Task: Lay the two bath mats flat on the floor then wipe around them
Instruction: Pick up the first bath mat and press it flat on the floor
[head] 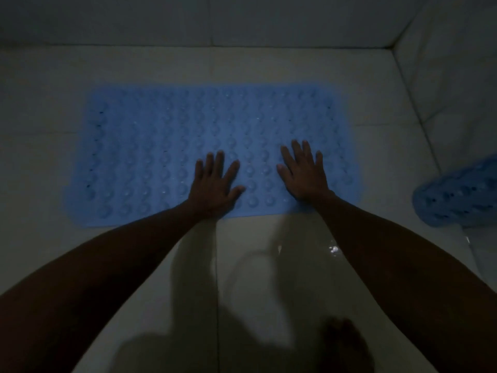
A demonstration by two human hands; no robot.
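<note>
A light blue bath mat (166, 146) with rows of round bumps lies spread flat on the pale tiled floor. My left hand (213, 185) presses flat on its near edge, fingers straight and spread. My right hand (304, 172) presses flat on the mat a little to the right, fingers also spread. A second blue bath mat (457, 196) lies rolled or bunched up at the right edge of the view, partly cut off.
The floor (269, 265) is glossy pale tile with a wet glint near my right forearm. Tiled walls (242, 20) rise at the back and at the right, meeting in a corner. A dark foot (347, 343) shows at the bottom. The light is dim.
</note>
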